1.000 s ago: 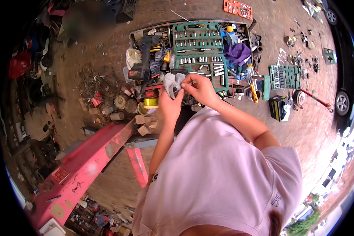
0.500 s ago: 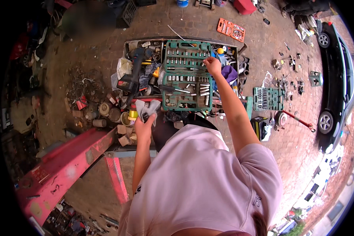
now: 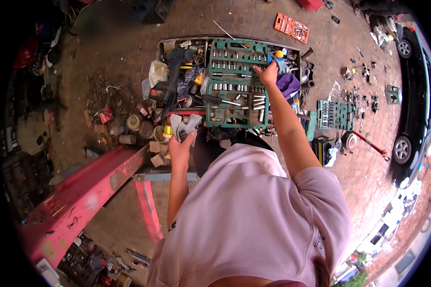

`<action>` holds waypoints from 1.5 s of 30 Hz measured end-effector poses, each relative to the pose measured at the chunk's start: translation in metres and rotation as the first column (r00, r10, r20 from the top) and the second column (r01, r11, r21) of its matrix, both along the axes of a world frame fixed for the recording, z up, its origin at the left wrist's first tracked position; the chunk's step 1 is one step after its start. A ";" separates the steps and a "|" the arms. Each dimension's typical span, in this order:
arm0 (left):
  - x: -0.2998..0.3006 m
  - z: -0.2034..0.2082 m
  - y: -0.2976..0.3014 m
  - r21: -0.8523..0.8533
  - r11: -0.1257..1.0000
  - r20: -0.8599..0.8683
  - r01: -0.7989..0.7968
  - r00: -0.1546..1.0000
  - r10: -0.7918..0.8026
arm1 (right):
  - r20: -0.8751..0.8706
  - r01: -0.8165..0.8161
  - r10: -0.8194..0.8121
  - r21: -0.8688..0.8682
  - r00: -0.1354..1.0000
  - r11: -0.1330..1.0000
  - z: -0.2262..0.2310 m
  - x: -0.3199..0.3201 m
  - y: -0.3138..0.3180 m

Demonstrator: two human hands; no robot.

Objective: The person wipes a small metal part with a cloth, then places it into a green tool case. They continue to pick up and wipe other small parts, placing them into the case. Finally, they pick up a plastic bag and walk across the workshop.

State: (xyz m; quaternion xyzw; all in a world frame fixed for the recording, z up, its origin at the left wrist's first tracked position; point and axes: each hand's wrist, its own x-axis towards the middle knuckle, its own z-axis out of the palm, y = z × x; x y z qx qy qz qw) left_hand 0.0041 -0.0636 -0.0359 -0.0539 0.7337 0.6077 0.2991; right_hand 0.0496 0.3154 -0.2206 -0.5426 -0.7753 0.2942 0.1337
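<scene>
My left hand [image 3: 180, 149] is closed round a crumpled pale grey rag [image 3: 187, 123], and a small dark cylindrical piece shows against it between the fingers. Ahead lies an opened green socket set case [image 3: 239, 78] with rows of silver sockets in both halves. My right hand [image 3: 268, 74] is over the right edge of its far half, thumb and fingers apart, with nothing visible between them. A dark-handled driver [image 3: 220, 100] rests across the case's near half. Left of the case lies a cordless power tool [image 3: 173, 76].
The case rests on a cluttered tool box [image 3: 164, 44], with purple cloth [image 3: 287, 84] at its right. A red metal beam [image 3: 88, 196] runs along my left. An orange socket case [image 3: 291, 28] and another green case [image 3: 335, 115] lie on brick paving. A dark car [image 3: 412, 110] stands far right.
My right hand has opened from a closer pinch, staying at the case's right edge. The left still holds the rag. The whole view has shifted slightly.
</scene>
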 end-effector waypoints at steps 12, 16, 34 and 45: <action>-0.008 0.001 0.012 -0.007 1.000 0.009 0.016 1.000 -0.016 | -0.079 -0.118 0.125 0.094 0.989 0.989 -0.025 0.005 0.006; -0.006 0.003 0.012 -0.004 1.000 0.031 0.016 0.999 -0.016 | -0.029 -0.157 0.170 0.249 0.985 0.956 -0.003 0.015 -0.009; -0.006 0.007 0.027 0.002 0.995 0.043 0.100 0.994 -0.100 | 0.113 -0.774 0.786 0.307 0.607 0.554 0.059 0.041 -0.099; 0.001 0.002 0.014 -0.054 0.996 0.031 0.076 0.997 -0.075 | -0.180 -0.676 0.731 0.285 0.658 0.679 0.087 0.034 -0.104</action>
